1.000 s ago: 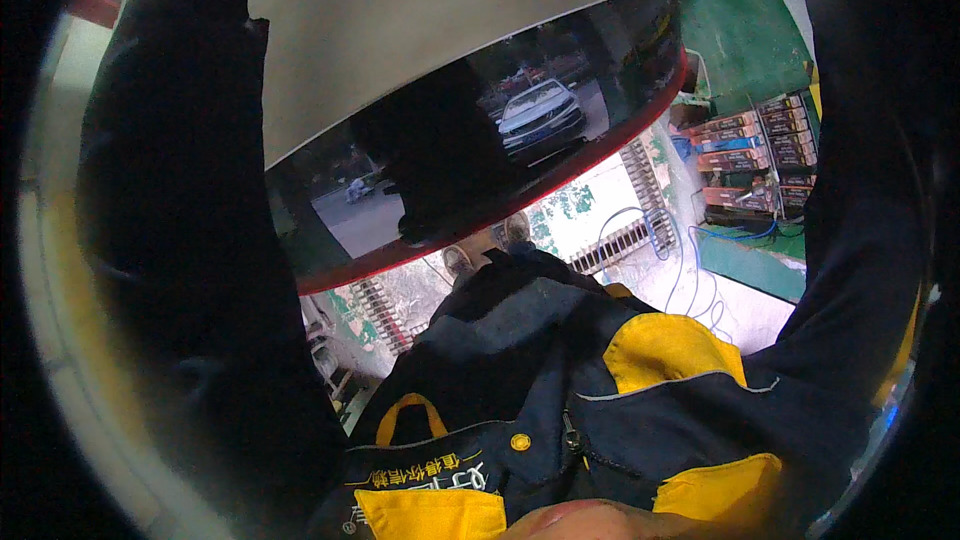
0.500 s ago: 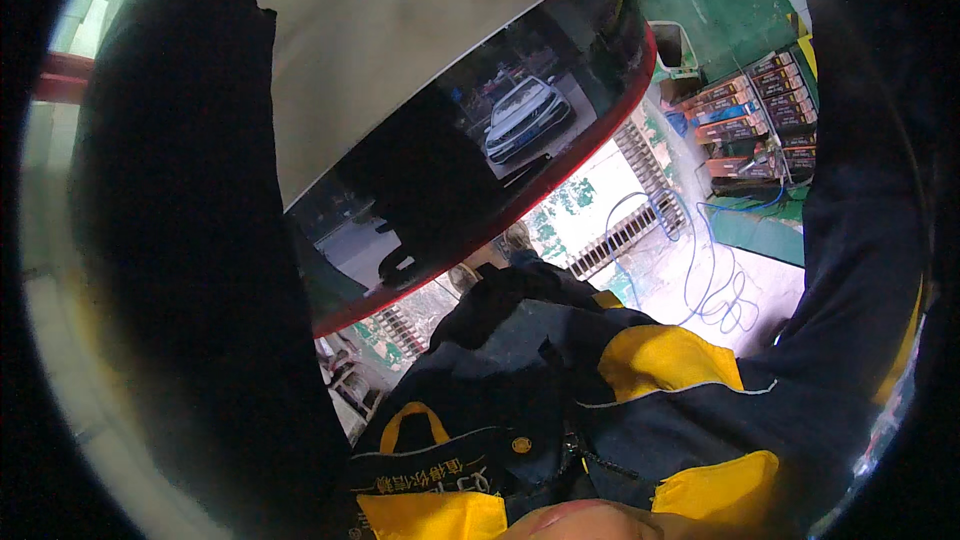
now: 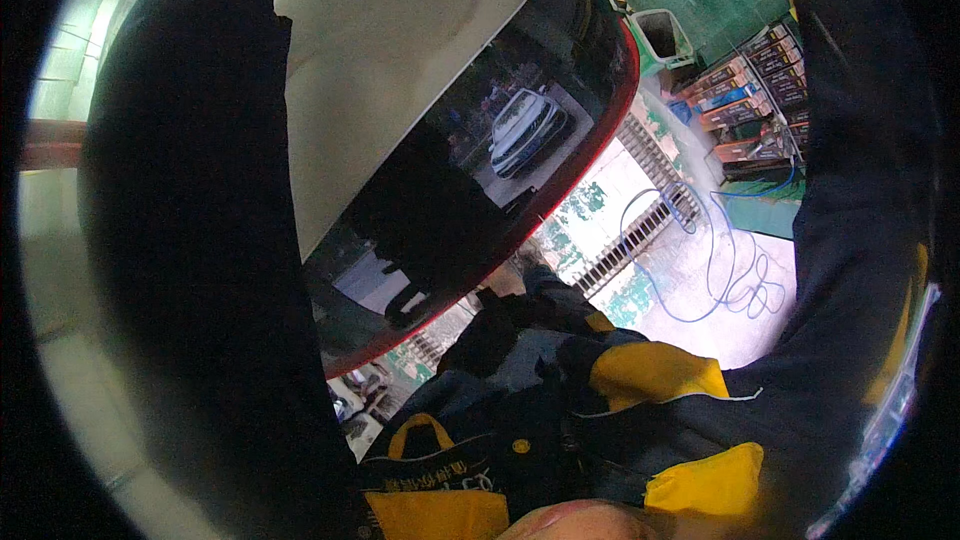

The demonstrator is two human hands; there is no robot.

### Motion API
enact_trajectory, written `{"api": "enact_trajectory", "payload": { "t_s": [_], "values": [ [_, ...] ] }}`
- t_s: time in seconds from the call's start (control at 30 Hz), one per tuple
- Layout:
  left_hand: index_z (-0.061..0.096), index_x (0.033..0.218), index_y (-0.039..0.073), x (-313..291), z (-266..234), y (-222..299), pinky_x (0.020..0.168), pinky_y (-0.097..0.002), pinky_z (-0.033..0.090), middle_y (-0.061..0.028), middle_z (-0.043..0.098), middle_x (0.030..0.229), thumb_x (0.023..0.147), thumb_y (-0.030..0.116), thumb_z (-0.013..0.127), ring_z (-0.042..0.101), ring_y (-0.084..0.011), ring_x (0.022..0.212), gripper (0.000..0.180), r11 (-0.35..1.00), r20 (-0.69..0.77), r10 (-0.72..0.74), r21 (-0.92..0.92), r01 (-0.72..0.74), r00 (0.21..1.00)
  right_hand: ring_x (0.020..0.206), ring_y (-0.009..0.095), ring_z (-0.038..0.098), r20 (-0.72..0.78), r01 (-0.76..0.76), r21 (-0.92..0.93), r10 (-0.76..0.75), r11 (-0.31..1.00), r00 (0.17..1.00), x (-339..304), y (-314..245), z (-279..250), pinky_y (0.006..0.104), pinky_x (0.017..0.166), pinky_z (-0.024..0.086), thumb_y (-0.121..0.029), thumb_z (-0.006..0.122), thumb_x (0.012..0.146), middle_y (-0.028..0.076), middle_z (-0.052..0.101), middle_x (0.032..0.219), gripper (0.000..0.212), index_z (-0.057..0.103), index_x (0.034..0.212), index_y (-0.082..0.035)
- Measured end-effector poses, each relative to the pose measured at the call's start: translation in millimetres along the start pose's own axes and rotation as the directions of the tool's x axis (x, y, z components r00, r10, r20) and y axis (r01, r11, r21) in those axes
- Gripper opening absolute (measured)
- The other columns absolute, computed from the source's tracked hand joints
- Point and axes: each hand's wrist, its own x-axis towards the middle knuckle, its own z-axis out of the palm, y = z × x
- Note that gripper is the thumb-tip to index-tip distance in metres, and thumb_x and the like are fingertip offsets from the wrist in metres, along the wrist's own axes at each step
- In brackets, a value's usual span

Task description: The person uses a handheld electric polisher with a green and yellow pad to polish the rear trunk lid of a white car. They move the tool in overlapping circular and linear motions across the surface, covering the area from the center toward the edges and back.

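Observation:
Neither of my hands shows. My left arm, a dark sleeve [image 3: 200,220], fills the left side and runs up past the top edge. On the right, my other dark sleeve [image 3: 860,190] also reaches up out of the picture. Between the arms slants a dark, shiny glass pane [image 3: 440,170] with a red edge [image 3: 560,202]; a white car and a street are reflected in it. A smooth pale beige panel [image 3: 390,50] adjoins the glass above. Whether my hands touch either one is hidden.
Below are my dark jacket with yellow patches [image 3: 660,370] and a floor with grating strips [image 3: 630,240]. A thin blue hose [image 3: 735,270] lies in loops at the right. Stacked boxes [image 3: 745,100] and a pale open bin [image 3: 662,38] stand farther off.
The view has turned slightly. The glass pane and beige panel now sit steeper and farther left, while the bin shows more fully. My arms stay raised.

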Motion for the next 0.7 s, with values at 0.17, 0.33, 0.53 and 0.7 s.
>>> {"api": "enact_trajectory", "payload": {
  "t_s": [0.17, 0.33, 0.53, 0.7],
  "values": [
    [0.069, 0.120, 0.000, 41, -11, 7, 0.049, -0.0438, 0.054, -0.0086, 0.059, 0.065, 0.113, 0.031, 0.054, 0.067, -0.0218, 0.055, 0.035, 0.464, 0.257, 0.502, 0.726, -0.508, 0.826, 0.081, 0.022, 0.071, -0.130, -0.043, -0.255, 0.010, 0.966, 0.992, 9, 9, 6, 0.0435, 0.077, 0.054, -0.030, 0.096, 0.077, 0.013, 0.082, 0.091, 0.038, 0.087, 0.100, -0.001],
    [0.074, 0.109, 0.002, 76, -12, 20, 0.049, -0.0382, 0.058, -0.0105, 0.065, 0.068, 0.115, 0.039, 0.052, 0.068, -0.0208, 0.054, 0.043, 0.915, 0.173, 0.187, 0.328, -0.235, 0.967, 0.080, 0.026, 0.071, 0.029, -0.061, 0.156, 0.057, 0.986, 0.998, 20, 53, 4, 0.0449, 0.076, 0.054, -0.024, 0.094, 0.081, 0.011, 0.081, 0.090, 0.033, 0.087, 0.104, -0.002],
    [0.075, 0.115, 0.005, 109, 4, 44, 0.058, -0.0432, 0.061, -0.0098, 0.073, 0.078, 0.103, 0.027, 0.065, 0.075, -0.0261, 0.066, 0.026, 0.247, 0.358, 0.733, 0.653, -0.716, 0.579, 0.094, 0.028, 0.074, 0.229, 0.340, 0.436, -0.468, 0.833, 0.853, 78, 194, 1, 0.0479, 0.085, 0.059, -0.019, 0.080, 0.101, 0.014, 0.082, 0.111, 0.028, 0.083, 0.121, 0.000],
    [0.074, 0.119, 0.012, 135, 20, 88, 0.068, -0.0448, 0.061, -0.0100, 0.076, 0.088, 0.094, 0.017, 0.068, 0.078, -0.0302, 0.081, 0.026, 0.110, 0.517, 0.571, 0.722, -0.683, 0.638, 0.099, 0.028, 0.074, 0.250, 0.248, 0.155, -0.281, 0.956, 0.927, 39, 249, 3, 0.0488, 0.090, 0.060, -0.021, 0.075, 0.105, 0.015, 0.081, 0.117, 0.028, 0.083, 0.122, 0.000]
  ]
}}
